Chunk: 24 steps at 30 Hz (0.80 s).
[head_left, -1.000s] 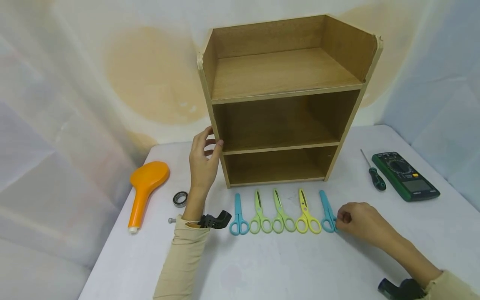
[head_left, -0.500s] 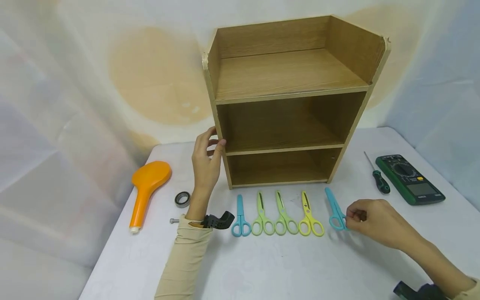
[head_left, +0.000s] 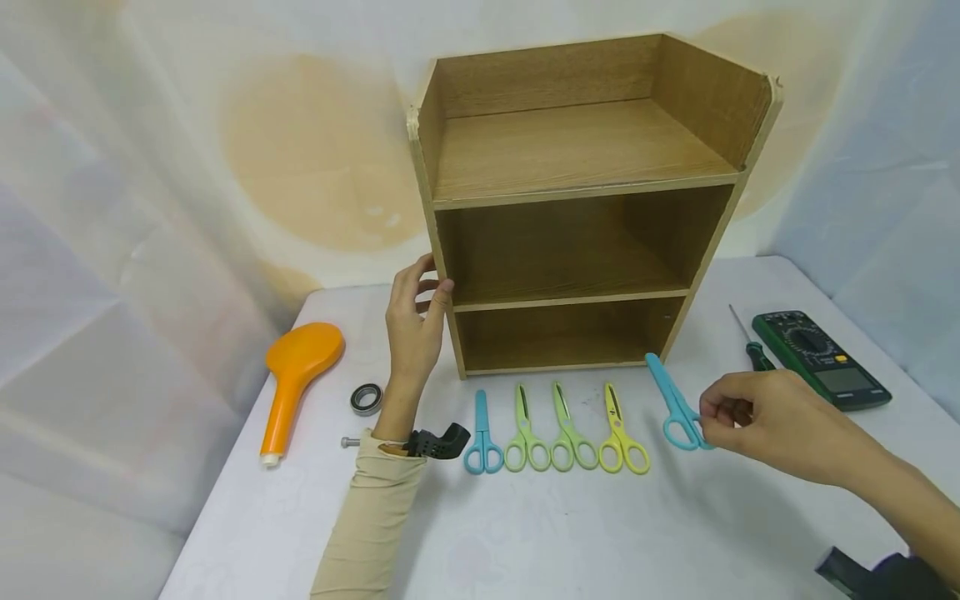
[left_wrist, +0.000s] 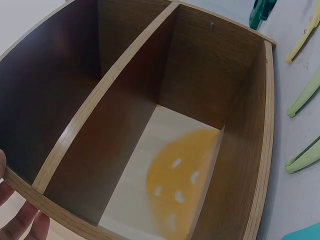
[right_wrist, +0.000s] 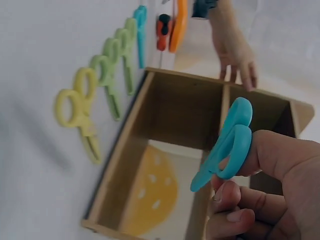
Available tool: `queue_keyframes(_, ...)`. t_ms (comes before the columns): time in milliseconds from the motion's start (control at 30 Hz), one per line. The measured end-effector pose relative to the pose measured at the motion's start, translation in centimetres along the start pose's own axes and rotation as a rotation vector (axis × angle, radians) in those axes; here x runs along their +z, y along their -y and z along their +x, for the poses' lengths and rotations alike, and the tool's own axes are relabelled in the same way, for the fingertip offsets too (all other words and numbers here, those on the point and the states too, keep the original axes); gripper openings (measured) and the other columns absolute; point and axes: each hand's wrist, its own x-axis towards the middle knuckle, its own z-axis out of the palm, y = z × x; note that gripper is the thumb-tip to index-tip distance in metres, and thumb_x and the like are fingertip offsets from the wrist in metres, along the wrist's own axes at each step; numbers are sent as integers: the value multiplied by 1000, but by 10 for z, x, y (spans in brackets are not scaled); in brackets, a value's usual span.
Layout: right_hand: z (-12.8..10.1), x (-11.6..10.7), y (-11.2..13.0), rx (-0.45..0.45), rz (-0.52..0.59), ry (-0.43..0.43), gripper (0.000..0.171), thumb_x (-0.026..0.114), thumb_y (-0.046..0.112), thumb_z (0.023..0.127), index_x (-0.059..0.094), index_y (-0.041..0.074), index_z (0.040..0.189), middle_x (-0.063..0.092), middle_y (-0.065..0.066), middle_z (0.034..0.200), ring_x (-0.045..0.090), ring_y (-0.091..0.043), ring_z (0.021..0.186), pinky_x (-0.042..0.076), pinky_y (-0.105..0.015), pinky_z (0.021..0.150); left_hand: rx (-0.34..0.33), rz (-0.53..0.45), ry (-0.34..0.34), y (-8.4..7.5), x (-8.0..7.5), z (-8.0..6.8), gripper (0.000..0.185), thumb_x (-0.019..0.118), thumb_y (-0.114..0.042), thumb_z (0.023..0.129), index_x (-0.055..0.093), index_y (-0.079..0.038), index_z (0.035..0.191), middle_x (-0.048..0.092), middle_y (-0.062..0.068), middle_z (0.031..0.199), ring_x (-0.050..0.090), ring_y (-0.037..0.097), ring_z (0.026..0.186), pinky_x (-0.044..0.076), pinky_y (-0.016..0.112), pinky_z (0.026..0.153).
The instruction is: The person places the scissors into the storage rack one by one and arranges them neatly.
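The right hand [head_left: 765, 425] pinches the blue scissors [head_left: 675, 404] by their handle loops, lifted off the worktop [head_left: 600, 533] at 5 o'clock of the wooden shelf unit [head_left: 585, 200], whose left wall the left hand [head_left: 412, 321] clasps with curled fingers; they look light, stiff and smooth, best held by the loops.

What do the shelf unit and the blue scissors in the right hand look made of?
Shelf unit: looks like laminated particle board, matte brown wood-grain print, pale edge banding, chipped top corners.
Blue scissors: pinched by the right hand, smooth uniform turquoise plastic on handles and blade covers; any metal edge is hidden.
Left hand grips the shelf's side panel.
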Motion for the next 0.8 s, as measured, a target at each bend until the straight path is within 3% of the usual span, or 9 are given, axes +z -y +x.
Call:
queue_keyframes(233,6,-13,13,-99,-22,-35,23,84,10,75,65,24,79,50,15,65,47,-5,63,38,-22,50,-10,-20,-11,0,2,0,47,65,-26,99,54,-11,142,56,10,131,62,23,108,55,42,82)
queue_keyframes(533,9,-36,30,-132,-42,-68,27,85,13,76,64,31,78,50,18,66,48,-4,63,37,-22,51,-23,-23,-16,3,7,0,45,63,-9,99,52,1,141,54,22,131,62,37,109,54,49,81)
queue_keyframes(700,13,-52,39,-195,-28,-80,31,85,12,77,64,34,79,50,17,67,49,-4,63,37,-21,51,-22,-27,-21,3,7,1,46,64,-14,99,52,-2,142,55,19,131,62,35,108,54,47,80)
queue_keyframes(800,17,-61,44,-219,-27,-83,26,85,13,78,67,30,81,51,17,67,49,-6,63,37,-21,51,-18,-39,-14,3,6,1,46,65,-20,99,54,-7,142,56,15,130,62,30,108,55,45,80)
